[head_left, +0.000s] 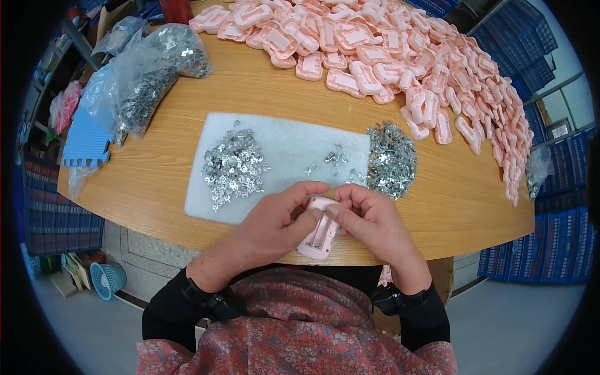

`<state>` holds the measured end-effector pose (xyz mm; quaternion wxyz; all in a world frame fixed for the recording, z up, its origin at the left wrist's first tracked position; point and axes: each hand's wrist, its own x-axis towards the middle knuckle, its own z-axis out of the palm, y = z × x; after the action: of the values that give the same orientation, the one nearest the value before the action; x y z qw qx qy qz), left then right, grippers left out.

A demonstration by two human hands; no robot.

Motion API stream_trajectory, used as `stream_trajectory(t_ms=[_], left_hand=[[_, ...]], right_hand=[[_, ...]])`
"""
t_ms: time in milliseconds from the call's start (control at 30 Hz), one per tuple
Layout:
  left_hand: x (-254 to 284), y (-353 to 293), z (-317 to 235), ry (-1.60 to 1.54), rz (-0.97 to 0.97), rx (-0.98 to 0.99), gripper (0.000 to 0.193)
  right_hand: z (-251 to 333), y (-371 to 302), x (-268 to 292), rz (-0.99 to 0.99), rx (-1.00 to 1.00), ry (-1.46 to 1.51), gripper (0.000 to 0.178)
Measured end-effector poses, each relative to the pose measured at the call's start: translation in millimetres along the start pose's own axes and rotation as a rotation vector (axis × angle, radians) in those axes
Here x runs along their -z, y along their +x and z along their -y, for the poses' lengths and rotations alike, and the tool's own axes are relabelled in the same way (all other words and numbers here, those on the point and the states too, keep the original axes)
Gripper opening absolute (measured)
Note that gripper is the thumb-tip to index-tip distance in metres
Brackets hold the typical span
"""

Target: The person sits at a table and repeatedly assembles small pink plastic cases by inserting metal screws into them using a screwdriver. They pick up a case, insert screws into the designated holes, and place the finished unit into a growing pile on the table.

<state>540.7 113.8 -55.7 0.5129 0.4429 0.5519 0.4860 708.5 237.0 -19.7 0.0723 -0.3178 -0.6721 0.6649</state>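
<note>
L hand (278,215) + R hand (372,219) both gripping the pink shell (320,234), lower ctr of frame, at the counter (462,187) edge! Risk: if either grip slips, shell prob. drops; R hand bumping metal bits (392,161), right of ctr, could scatter 'em.

The plastic casing (316,252) is pale pink, and the heap of casings (354,35) shows the same pink colour. The small metal clips (234,166) are shiny silver. The padded sheet (290,145) is plain white. The tabletop (269,90) is yellowish brown with a wood-grain pattern. The foam mat (87,139) is light blue, finely ribbed. The floral garment (281,331) is dusty red, with small grey-blue and pale flowers; the sleeves (164,317) are black.
</note>
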Motion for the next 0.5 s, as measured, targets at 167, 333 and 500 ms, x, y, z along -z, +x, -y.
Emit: stream_trajectory(t_ms=[167, 333, 500], left_hand=[[0.3, 2.4, -21.7, 0.393, -0.023, -0.073, 0.038], [3.4, 0.5, -9.5, -0.075, -0.037, 0.03, 0.031], [11.3, -0.9, -3.5, -1.007, 0.131, 0.23, 0.033]], right_hand=[[-5.0, -3.7, -2.4, -0.03, 0.063, 0.066, 0.021], [-7.8, -9.6, -5.2, -0.215, 0.162, 0.21, 0.017], [-8.8, -6.8, -11.1, -0.259, 0.444, -0.207, 0.014]])
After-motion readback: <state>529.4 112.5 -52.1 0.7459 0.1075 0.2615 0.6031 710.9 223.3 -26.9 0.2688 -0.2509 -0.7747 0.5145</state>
